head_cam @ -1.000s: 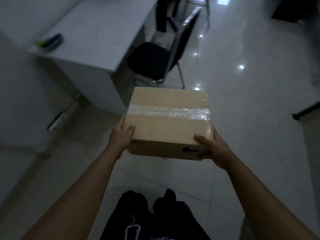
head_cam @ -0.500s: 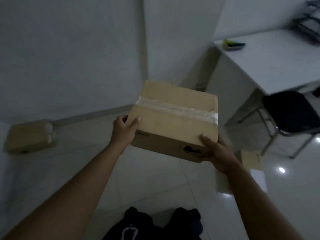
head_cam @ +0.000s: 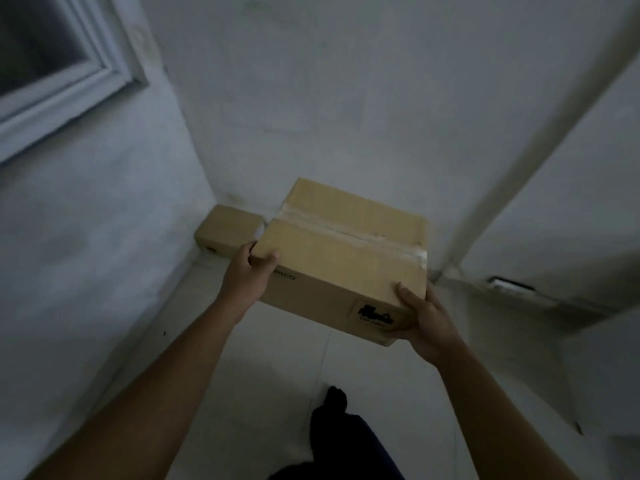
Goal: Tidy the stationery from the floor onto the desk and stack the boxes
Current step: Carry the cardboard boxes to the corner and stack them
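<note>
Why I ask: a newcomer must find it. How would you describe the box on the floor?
Find the room's corner near the window. The floor box sits tucked in there, partly behind the carried box. Unlike that one, gripped in the left hand and right hand, it lies untouched.

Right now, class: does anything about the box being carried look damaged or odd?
The clear tape along the top seam of the carried box looks wrinkled and ragged. Nothing else stands out.
</note>
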Available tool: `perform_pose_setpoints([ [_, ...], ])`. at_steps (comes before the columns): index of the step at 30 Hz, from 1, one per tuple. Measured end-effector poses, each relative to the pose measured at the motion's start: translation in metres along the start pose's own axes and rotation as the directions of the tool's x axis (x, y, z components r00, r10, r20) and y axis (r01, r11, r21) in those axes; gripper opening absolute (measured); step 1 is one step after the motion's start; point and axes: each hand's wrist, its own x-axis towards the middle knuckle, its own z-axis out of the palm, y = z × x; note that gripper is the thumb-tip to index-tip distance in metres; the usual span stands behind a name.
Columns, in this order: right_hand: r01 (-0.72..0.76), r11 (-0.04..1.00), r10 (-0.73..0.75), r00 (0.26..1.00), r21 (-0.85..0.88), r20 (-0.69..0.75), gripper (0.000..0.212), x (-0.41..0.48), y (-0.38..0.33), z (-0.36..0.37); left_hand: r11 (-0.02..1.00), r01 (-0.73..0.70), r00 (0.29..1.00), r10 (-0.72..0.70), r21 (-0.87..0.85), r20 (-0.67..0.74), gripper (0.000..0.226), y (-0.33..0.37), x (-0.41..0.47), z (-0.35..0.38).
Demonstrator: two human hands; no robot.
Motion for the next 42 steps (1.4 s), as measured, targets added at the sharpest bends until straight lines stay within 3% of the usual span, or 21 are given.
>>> perform_pose_setpoints([
  [2,-0.025,0.999,0.026,0.999,-0.02,0.03,0.052,0.033,-0.003,0.032,0.999,0.041,0.998,-0.041,-0.008,-0.056,0.061,-0.008,0.024,-0.02],
  [10,-0.1,0.992,0.108,0.989,-0.079,0.099,0.051,0.164,-0.016,0.126,0.992,0.11,0.965,-0.122,-0.065,-0.23,0.042,-0.01,0.131,-0.056],
  [14,-0.148,0.981,0.164,0.979,-0.126,0.125,0.048,0.224,-0.032,0.177,0.98,0.192,0.937,-0.2,-0.055,-0.288,0.053,-0.009,0.193,-0.079],
  [19,-0.15,0.978,0.168,0.978,-0.148,0.125,0.044,0.285,-0.041,0.238,0.96,0.276,0.926,-0.28,-0.052,-0.255,0.055,-0.027,0.274,-0.112],
  [27,-0.255,0.959,0.258,0.966,-0.123,0.007,0.052,0.395,-0.017,0.341,0.944,0.329,0.939,-0.324,0.023,-0.117,0.052,-0.064,0.424,-0.171],
  [30,-0.274,0.953,0.273,0.962,-0.13,-0.023,0.053,0.436,-0.004,0.37,0.929,0.368,0.926,-0.363,0.034,-0.105,0.038,-0.082,0.474,-0.182],
  [32,-0.283,0.948,0.281,0.959,-0.148,-0.035,0.052,0.467,0.008,0.385,0.906,0.42,0.9,-0.411,0.041,-0.144,0.013,-0.098,0.507,-0.183],
  [36,-0.311,0.941,0.303,0.95,-0.133,-0.078,0.051,0.529,0.049,0.395,0.891,0.453,0.884,-0.444,0.034,-0.149,0.014,-0.149,0.571,-0.167],
  [42,-0.328,0.931,0.315,0.944,-0.159,-0.1,0.055,0.613,0.138,0.396,0.854,0.518,0.85,-0.507,0.048,-0.141,0.045,-0.245,0.658,-0.124],
])
